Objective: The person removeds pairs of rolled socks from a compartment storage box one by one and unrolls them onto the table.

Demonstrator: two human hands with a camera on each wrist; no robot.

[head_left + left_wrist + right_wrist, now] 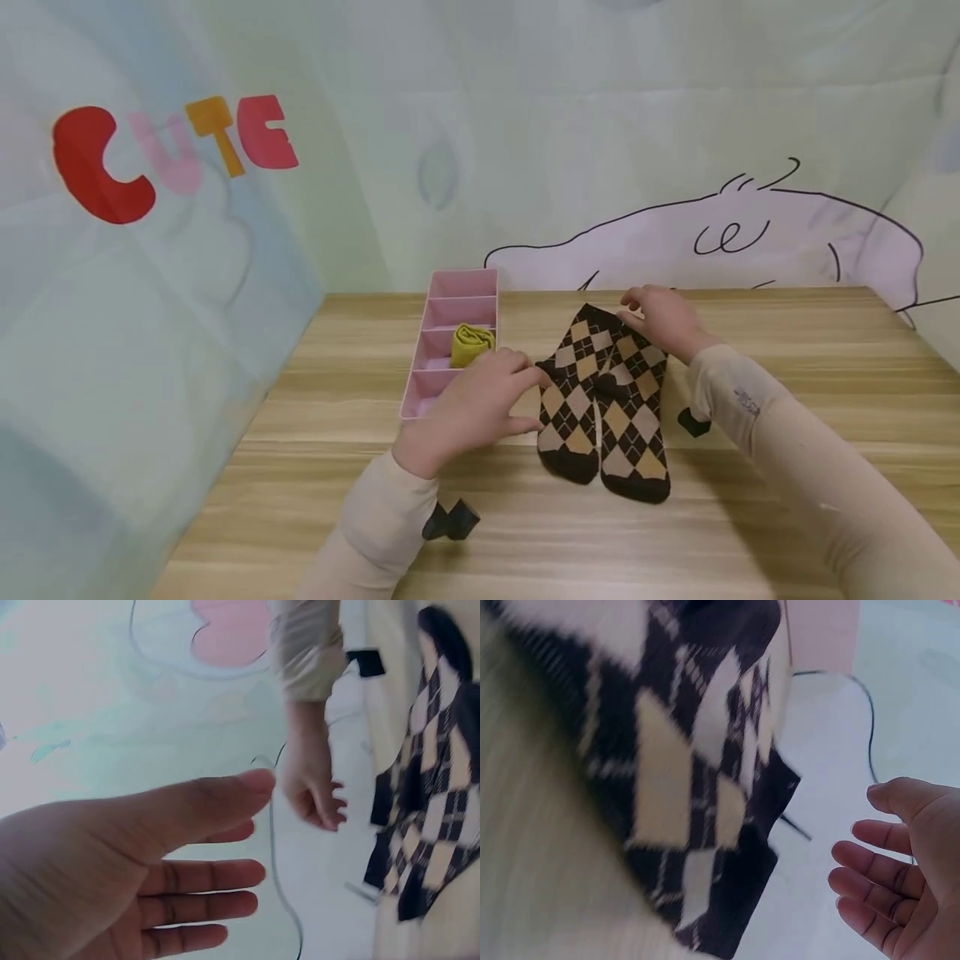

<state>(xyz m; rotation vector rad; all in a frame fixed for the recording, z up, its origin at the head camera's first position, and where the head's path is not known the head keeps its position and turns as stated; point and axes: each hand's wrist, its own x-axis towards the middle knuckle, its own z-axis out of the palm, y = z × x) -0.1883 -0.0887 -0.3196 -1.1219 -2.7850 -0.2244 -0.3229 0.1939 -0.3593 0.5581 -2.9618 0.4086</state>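
Two argyle socks (pixel 576 408) in black, tan and pinkish-beige lie flat side by side, toes toward me and cuffs at the far end. My left hand (pixel 480 404) hovers by the left sock, thumb and fingers apart; its palm holds nothing in the left wrist view. Near the right sock's cuff is my right hand (pixel 663 321), fingers loosely bent. In the right wrist view that hand (pixel 900 862) stands apart from the socks (pixel 664 780) and holds nothing. A rolled yellow-green cloth (pixel 471 343) sits in one compartment of a pink divided box (pixel 463 283).
The pink box stands left of the socks, partly behind my left hand. Dark wrist mounts (pixel 452 520) stick out beside both sleeves. A wood-grain table (pixel 525 533) meets a printed backdrop (pixel 600 150) at its far edge.
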